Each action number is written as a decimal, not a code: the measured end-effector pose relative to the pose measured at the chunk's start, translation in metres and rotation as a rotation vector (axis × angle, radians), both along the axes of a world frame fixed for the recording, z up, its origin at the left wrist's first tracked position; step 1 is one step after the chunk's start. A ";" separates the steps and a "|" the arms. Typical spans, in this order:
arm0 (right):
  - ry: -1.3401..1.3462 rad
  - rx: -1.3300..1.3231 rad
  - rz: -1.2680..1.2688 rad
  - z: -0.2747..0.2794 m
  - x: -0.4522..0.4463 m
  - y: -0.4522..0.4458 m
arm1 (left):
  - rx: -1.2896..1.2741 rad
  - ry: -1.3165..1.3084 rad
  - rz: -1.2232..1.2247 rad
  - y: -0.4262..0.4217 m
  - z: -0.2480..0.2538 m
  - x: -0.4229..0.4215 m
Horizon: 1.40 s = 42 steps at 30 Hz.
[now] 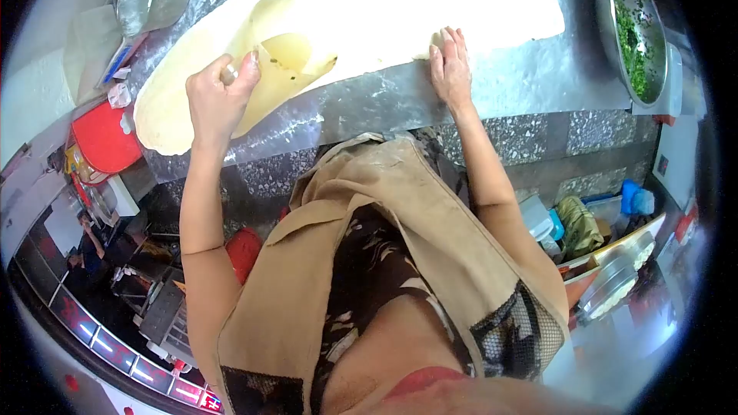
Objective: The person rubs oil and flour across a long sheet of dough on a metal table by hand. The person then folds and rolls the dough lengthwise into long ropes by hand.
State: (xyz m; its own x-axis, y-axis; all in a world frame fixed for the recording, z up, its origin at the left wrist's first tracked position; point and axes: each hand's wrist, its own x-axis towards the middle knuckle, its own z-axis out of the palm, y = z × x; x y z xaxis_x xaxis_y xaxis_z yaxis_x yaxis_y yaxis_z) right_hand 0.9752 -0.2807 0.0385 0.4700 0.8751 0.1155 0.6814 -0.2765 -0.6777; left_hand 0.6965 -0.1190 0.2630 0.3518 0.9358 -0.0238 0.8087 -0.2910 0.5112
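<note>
Though broad, thin floury dough (377, 19)

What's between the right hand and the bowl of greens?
In the head view: the right end of the dough sheet, then grey tabletop up to the bowl.

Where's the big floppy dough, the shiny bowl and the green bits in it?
Dough (384, 23): head view, middle of the spread sheet.
Bowl (605, 23): head view, on its metal side.
Green bits (632, 50): head view, middle of the pile.

no text can be read; marks on the lit red panel (209, 400) are too small.
</note>
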 end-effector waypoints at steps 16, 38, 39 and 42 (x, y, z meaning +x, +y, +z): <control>0.126 0.041 -0.001 0.008 0.011 -0.001 | -0.014 0.050 -0.026 0.000 -0.010 0.022; 0.085 0.061 0.218 0.005 -0.069 0.066 | -0.067 0.015 0.144 -0.016 -0.019 -0.052; 0.085 0.059 0.221 0.004 -0.069 0.067 | -0.061 0.039 0.137 -0.015 -0.020 -0.052; 0.081 0.051 0.223 0.004 -0.073 0.070 | -0.053 0.026 0.146 -0.014 -0.021 -0.059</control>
